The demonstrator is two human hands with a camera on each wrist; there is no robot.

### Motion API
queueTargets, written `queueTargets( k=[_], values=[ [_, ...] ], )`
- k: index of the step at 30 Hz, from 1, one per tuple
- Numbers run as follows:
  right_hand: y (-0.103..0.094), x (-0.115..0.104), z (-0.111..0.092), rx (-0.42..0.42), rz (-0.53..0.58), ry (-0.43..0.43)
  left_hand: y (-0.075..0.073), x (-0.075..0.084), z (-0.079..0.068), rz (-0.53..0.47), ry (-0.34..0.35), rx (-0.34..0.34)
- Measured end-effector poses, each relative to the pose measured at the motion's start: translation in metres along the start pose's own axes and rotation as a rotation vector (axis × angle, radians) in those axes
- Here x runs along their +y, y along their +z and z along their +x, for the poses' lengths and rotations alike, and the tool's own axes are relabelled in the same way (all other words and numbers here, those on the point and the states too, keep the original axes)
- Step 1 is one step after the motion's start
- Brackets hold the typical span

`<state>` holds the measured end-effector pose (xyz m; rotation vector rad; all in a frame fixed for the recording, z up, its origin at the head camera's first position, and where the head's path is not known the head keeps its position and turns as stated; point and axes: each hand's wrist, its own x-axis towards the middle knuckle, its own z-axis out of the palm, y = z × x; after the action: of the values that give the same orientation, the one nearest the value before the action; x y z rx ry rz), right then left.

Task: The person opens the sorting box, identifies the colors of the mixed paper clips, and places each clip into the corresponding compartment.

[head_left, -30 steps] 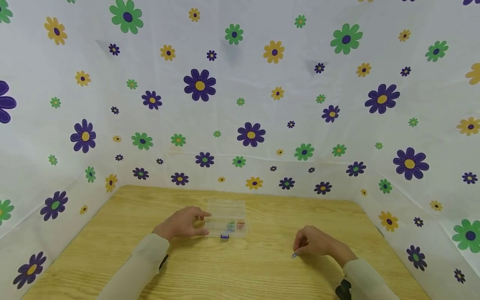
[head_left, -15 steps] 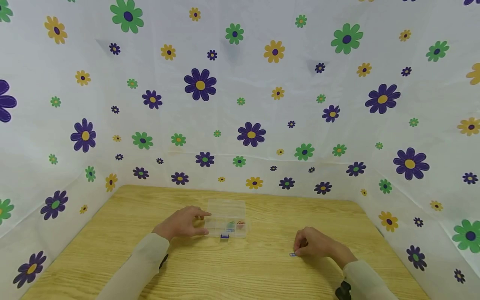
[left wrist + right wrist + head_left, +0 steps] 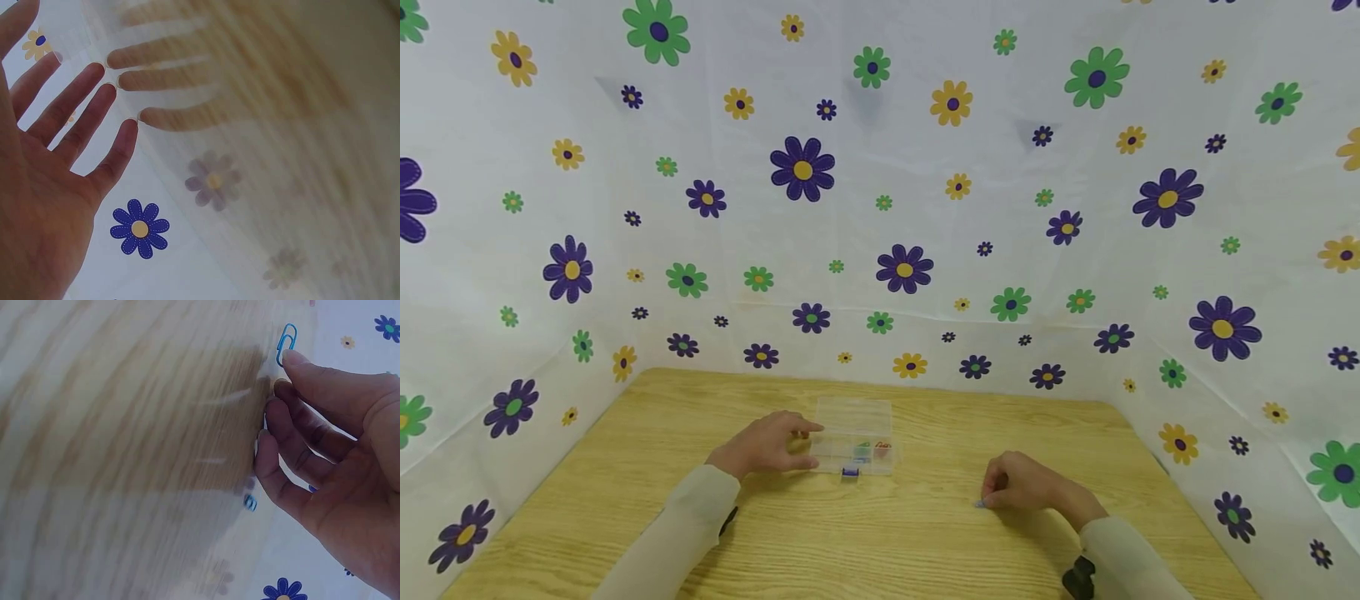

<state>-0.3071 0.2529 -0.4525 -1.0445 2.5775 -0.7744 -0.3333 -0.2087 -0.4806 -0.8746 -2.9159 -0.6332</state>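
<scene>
A clear plastic compartment box point(image 3: 842, 454) with its lid open and a blue latch point(image 3: 850, 473) sits near the table's middle. Green paper clips point(image 3: 862, 448), red paper clips point(image 3: 882, 447) and blue ones lie in its right-hand compartments. My left hand point(image 3: 767, 443) spreads thumb and index finger at the box's left edge; in the left wrist view its other fingers extend with tips at the tabletop. To the right of the box, my right hand point(image 3: 1022, 482) pinches a blue paper clip point(image 3: 286, 344) at its thumb tip, low over the table.
The wood-grain table point(image 3: 865, 550) is enclosed by a white flowered sheet point(image 3: 880, 217) behind and at both sides. A small blue reflection or object point(image 3: 250, 502) shows near the little finger in the right wrist view.
The blue paper clip has turned at my right fingertips, and that hand has shifted slightly left. My left hand stays at the box.
</scene>
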Motion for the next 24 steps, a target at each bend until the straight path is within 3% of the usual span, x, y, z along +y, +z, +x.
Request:
queueTargets(
  k=[13,24],
  values=[
    [0.001,-0.032,0.047,0.039,-0.095,-0.026,0.001,0.001,0.0,-0.01,-0.005,0.001],
    [0.012,-0.058,0.093,0.133,-0.138,-0.057,0.0,0.004,-0.001,-0.013,-0.006,0.004]
  ],
)
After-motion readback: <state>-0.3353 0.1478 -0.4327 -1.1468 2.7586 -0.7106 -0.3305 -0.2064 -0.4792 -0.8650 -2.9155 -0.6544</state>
